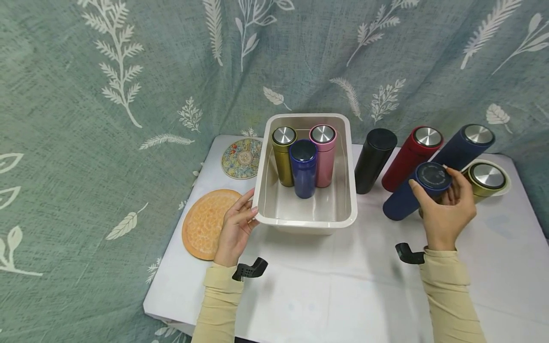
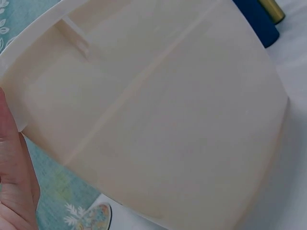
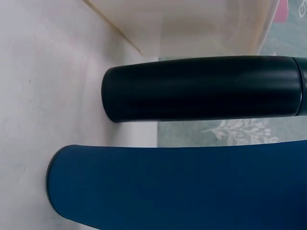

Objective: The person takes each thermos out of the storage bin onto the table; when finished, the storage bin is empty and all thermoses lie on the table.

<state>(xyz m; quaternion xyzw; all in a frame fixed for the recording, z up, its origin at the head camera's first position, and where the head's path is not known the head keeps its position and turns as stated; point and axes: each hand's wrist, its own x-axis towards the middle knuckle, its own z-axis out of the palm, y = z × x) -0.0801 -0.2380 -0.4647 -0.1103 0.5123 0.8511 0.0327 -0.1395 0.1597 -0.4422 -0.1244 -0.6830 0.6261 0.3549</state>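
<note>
My right hand (image 1: pixel 448 209) grips a blue thermos bottle (image 1: pixel 402 199) around its dark lid, thumb on the left and fingers on the right. In the right wrist view the blue bottle's lower end shows beside a black thermos bottle (image 3: pixel 201 90). My left hand (image 1: pixel 236 226) holds the white plastic bin (image 1: pixel 310 223) at its near left corner, with the thumb at the rim. Inside the bin stand a gold bottle (image 1: pixel 283 159), a glossy blue bottle (image 1: pixel 303 171) and a pink bottle (image 1: pixel 326 162). The bin's outer wall fills most of the left wrist view.
Right of the bin stand a red bottle (image 1: pixel 405 159), another blue bottle (image 1: pixel 461 145) and a second gold bottle (image 1: pixel 482 181) by a white round-edged item (image 1: pixel 506 185). On the left lie an orange round mat (image 1: pixel 206 224) and a patterned round mat (image 1: pixel 240 159). A leaf-print curtain hangs behind.
</note>
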